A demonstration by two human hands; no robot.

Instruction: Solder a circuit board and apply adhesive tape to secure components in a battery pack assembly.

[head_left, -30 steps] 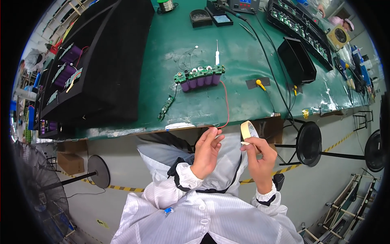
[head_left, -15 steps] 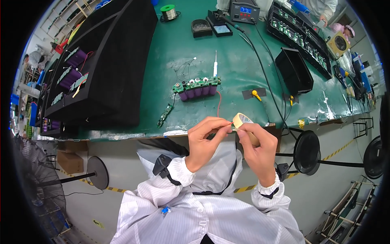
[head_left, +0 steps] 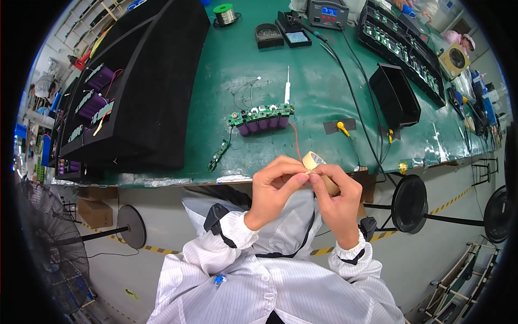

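Observation:
At the bench's near edge my left hand [head_left: 276, 189] and my right hand [head_left: 339, 201] meet fingertip to fingertip. A roll of cream masking tape [head_left: 312, 160] is held in my right hand, partly hidden behind the fingers. A red wire [head_left: 297, 141] runs from the purple battery pack [head_left: 264, 126] down to my left fingertips, which pinch it; its end is hidden. Along the top of that pack lies a green circuit board [head_left: 261, 112]. A small green board [head_left: 218, 155] hangs off its left end by a dark wire. A white-handled screwdriver-like tool [head_left: 287, 92] lies just behind the pack.
To the left stands a large black rack [head_left: 145, 92] holding more packs. A soldering station [head_left: 327, 13], an iron stand [head_left: 294, 32] and a solder spool [head_left: 224, 15] sit at the back. Rightward are a black bin [head_left: 395, 96], a tray of boards [head_left: 399, 48] and yellow-ended leads [head_left: 343, 128].
My right hand and the tape roll have shifted slightly left, toward my left fingers. The fingertips now press together, and the wire's end has gone out of sight.

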